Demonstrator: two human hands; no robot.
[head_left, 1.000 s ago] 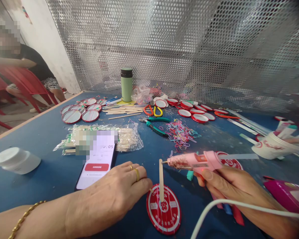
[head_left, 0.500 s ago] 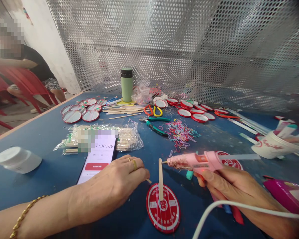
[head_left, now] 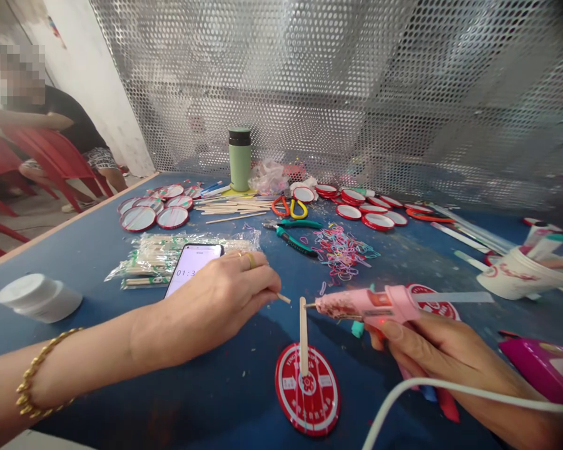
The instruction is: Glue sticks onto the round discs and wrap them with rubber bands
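Note:
A pink hot glue gun [head_left: 366, 305] is gripped in my right hand [head_left: 434, 347], its metal nozzle pointing left. The nozzle tip touches or nearly touches the top of a flat wooden stick [head_left: 303, 337]. That stick stands up from the middle of a red jar lid [head_left: 307, 406] lying on the blue table. My left hand [head_left: 220, 300], fingers pinched together, holds a short thin wooden stick [head_left: 284, 298] just left of the upright one. Most of the short stick is hidden by the fingers. Behind this hand lies a phone [head_left: 192, 259], partly covered.
Bagged sticks [head_left: 143, 256], a white bottle [head_left: 40, 297] and upturned lids [head_left: 138, 219] are to the left. Pliers [head_left: 295, 237], rubber bands [head_left: 340, 250] and a green flask [head_left: 239, 159] stand farther back. A white cup [head_left: 520, 275] is right; the white cord [head_left: 417, 381] crosses in front.
My left hand has moved up and slightly forward, bringing its short stick close to the upright stick's top and covering more of the phone. The glue gun has hardly moved.

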